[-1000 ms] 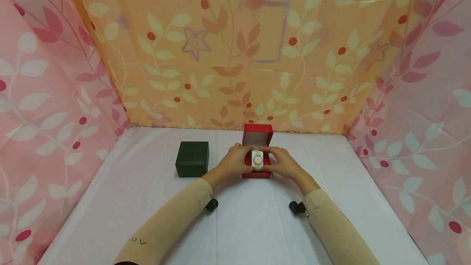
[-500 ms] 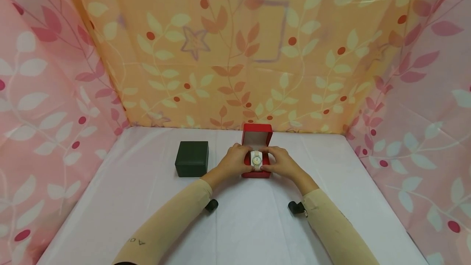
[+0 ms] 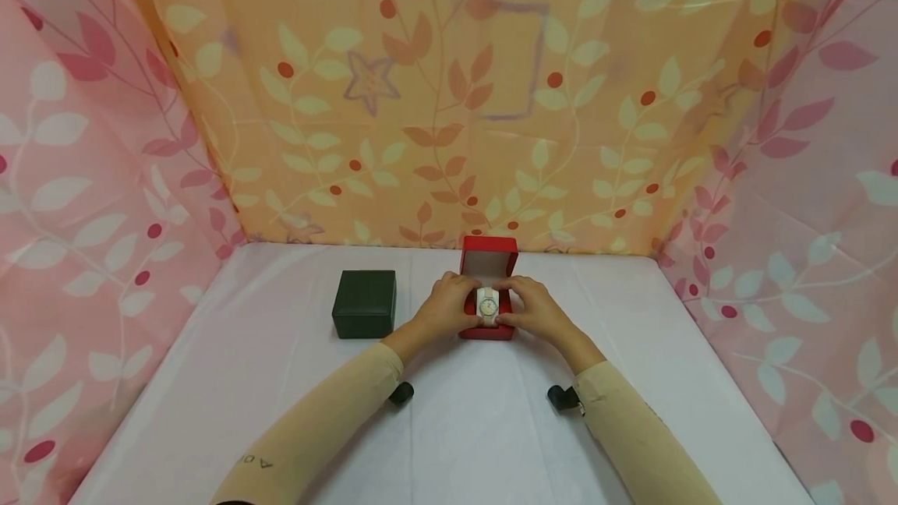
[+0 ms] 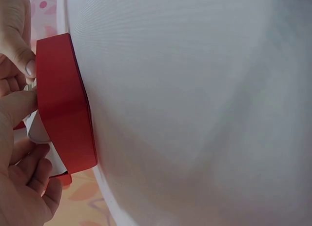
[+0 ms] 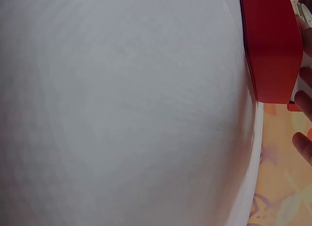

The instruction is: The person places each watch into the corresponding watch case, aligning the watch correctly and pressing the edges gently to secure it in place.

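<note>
A wristwatch (image 3: 487, 307) with a pale dial and light strap, wrapped round a white cushion (image 4: 39, 128), sits in an open red watch box (image 3: 489, 245). The lid stands raised at the back. My left hand (image 3: 442, 305) pinches the watch and cushion from the left, its thumb in front and its fingers behind. On the opposite side my right hand (image 3: 540, 310) does the same. Some fingertips are hidden within the box. In the right wrist view the red box wall (image 5: 274, 48) shows beside the right fingers (image 5: 304, 101).
A closed dark green box (image 3: 365, 304) stands left of the red box on the white-covered table (image 3: 463, 427). Patterned cloth (image 3: 435, 100) hangs behind the table and at both sides. A black wrist-camera piece (image 3: 563, 397) juts from the right sleeve.
Both hands stay at the watch in nearly the same place. The whole head view has shifted very slightly; the boxes have not visibly moved on the table.
</note>
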Available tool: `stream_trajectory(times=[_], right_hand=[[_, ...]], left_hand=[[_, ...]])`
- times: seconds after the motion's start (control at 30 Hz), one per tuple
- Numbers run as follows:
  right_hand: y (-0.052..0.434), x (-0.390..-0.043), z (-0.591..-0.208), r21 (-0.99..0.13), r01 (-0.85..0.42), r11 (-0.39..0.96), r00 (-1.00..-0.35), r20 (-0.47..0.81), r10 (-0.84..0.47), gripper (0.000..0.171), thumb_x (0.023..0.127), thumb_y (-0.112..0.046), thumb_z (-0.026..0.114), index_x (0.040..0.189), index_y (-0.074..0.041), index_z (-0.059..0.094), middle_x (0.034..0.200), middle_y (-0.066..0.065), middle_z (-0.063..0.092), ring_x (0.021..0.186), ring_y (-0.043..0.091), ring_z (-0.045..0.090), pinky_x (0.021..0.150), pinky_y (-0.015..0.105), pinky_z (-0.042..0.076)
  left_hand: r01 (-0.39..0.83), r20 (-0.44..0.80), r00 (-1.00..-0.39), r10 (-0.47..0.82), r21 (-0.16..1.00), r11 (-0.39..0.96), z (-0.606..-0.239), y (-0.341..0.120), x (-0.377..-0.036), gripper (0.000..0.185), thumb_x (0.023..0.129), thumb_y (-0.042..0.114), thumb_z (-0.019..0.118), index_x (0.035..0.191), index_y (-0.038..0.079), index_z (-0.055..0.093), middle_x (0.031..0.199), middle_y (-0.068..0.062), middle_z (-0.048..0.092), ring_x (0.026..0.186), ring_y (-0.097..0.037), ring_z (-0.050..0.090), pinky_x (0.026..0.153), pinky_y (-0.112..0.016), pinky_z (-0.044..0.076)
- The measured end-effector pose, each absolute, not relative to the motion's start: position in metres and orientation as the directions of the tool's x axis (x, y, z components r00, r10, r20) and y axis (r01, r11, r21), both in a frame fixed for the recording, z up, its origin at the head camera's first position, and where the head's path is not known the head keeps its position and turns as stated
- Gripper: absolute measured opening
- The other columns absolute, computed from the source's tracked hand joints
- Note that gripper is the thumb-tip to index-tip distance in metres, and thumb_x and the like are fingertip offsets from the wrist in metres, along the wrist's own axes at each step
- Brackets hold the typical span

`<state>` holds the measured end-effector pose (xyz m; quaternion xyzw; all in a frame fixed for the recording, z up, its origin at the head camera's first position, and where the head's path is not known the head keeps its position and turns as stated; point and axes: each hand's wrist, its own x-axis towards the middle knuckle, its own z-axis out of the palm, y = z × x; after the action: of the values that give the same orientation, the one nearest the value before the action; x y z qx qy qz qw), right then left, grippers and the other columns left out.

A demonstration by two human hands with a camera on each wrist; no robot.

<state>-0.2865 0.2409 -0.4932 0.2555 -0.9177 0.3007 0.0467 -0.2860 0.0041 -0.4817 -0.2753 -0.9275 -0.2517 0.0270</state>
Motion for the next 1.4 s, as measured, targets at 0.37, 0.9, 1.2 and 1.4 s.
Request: stream_trajectory(times=[0.37,0.9,1.2,1.4], right_hand=[[0.2402,-0.2856,-0.4934,-0.527,-0.512,0.678,-0.858,0.268,-0.439,0.056,0.079,-0.023,0.090,0.128,-0.017,0.065,0.130,0.002,0.064,0.127,0.028,0.056,0.111,0.057,0.040],[0.2404,-0.2868,-0.4942,-0.504,-0.507,0.699,-0.861,0.260,-0.437,0.054,0.082,-0.026,0.088,0.131,-0.015,0.067,0.132,0.005,0.068,0.131,0.028,0.057,0.114,0.056,0.038],[0.2404,-0.2866,-0.4961,-0.494,-0.488,0.720,-0.871,0.224,-0.437,0.057,0.084,-0.029,0.086,0.136,-0.016,0.064,0.134,0.005,0.066,0.133,0.031,0.054,0.115,0.059,0.034],[0.2403,-0.2880,-0.4974,-0.484,-0.485,0.728,-0.872,0.212,-0.441,0.059,0.084,-0.031,0.086,0.137,-0.016,0.064,0.135,0.005,0.066,0.133,0.030,0.053,0.114,0.058,0.035]], left_hand=[[0.537,0.228,-0.842,0.488,0.427,0.728,-0.4828,0.0036,-0.2847,0.060,0.079,0.036,0.089,0.130,0.012,0.065,0.129,-0.003,0.067,0.120,-0.021,0.048,0.104,-0.042,0.041],[0.526,0.206,-0.849,0.487,0.421,0.739,-0.4835,0.0033,-0.2881,0.063,0.080,0.039,0.088,0.131,0.010,0.065,0.129,-0.005,0.068,0.122,-0.024,0.050,0.104,-0.045,0.041],[0.499,0.163,-0.862,0.481,0.450,0.741,-0.4843,0.0039,-0.2900,0.064,0.081,0.038,0.087,0.134,0.010,0.064,0.130,-0.004,0.068,0.120,-0.024,0.050,0.103,-0.044,0.040],[0.482,0.149,-0.868,0.473,0.481,0.733,-0.4850,0.0041,-0.2909,0.064,0.081,0.036,0.087,0.134,0.009,0.064,0.127,-0.003,0.068,0.118,-0.024,0.050,0.101,-0.044,0.041]])
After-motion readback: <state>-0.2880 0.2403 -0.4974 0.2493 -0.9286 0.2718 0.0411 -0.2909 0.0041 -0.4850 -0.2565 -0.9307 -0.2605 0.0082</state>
